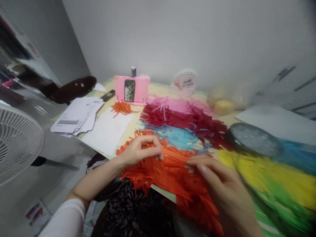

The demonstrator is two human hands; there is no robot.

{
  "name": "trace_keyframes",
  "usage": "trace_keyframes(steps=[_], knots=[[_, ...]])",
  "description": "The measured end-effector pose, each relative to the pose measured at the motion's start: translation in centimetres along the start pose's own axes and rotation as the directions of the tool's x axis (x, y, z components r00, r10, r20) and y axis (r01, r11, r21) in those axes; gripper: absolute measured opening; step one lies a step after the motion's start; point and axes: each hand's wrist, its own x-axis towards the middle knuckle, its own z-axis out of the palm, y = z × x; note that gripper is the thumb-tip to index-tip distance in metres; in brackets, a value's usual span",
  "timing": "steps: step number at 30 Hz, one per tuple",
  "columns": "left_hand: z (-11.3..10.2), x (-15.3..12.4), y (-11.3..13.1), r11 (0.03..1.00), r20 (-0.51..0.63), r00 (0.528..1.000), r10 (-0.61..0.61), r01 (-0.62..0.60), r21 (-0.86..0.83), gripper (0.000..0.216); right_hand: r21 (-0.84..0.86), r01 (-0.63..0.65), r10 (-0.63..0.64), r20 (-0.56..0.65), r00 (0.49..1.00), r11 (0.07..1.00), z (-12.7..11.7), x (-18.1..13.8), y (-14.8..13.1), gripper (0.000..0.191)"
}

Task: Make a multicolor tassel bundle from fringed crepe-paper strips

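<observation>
- Left hand (145, 149): thumb and forefinger closed in a pinch on one end of the narrow, flat orange paper strip (174, 154); remaining fingers curled.
- Right hand (219, 176): thumb and forefinger brought together at the opposite end of the strip; the grip is slightly blurred.
- Strip position: spans the gap between the two hands, above the pile of bright orange fringed paper (187, 186) at the near edge of the pale yellow surface (161, 89). The pile hangs over that edge.
- Beyond the pile, toward the far edge, in order: light blue fringed paper (180, 136), dark red fringed paper (182, 120), pink fringed paper (172, 103).
- Right side: yellow fringed paper (261, 164) and green fringed paper (283, 191), with a dark-rimmed round container (256, 140) beside the yellow; its translucent contents are too blurred to identify.
- Far edge: flat pink stand (143, 90), with a dark-framed, floral-patterned phone (129, 92) upright against its front. A small orange paper bundle (122, 108) lies in front of the stand.
- Left edge: stack of printed white papers (79, 115), projecting past the edge, next to a plain white sheet (108, 130).
</observation>
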Motion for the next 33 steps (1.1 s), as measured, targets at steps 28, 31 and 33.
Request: trace_keyframes(steps=[28, 31, 33], knots=[[1.2, 0.5, 1.5, 0.793, 0.083, 0.996, -0.035, -0.023, 0.609, 0.017, -0.241, 0.032, -0.008, 0.099, 0.995, 0.970, -0.4, 0.7, -0.4, 0.018], [1.1, 0.5, 1.6, 0.850, 0.037, 0.997, -0.060, 0.032, 0.526, 0.016, -0.129, -0.052, 0.061, 0.060, 0.996, 0.990, -0.3, 0.8, -0.1, 0.018], [0.7, 0.5, 1.5, 0.894, 0.012, 0.997, -0.083, 0.069, 0.444, 0.017, -0.052, -0.105, 0.107, 0.037, 0.994, 0.993, -0.2, 0.7, 0.2, 0.019]])
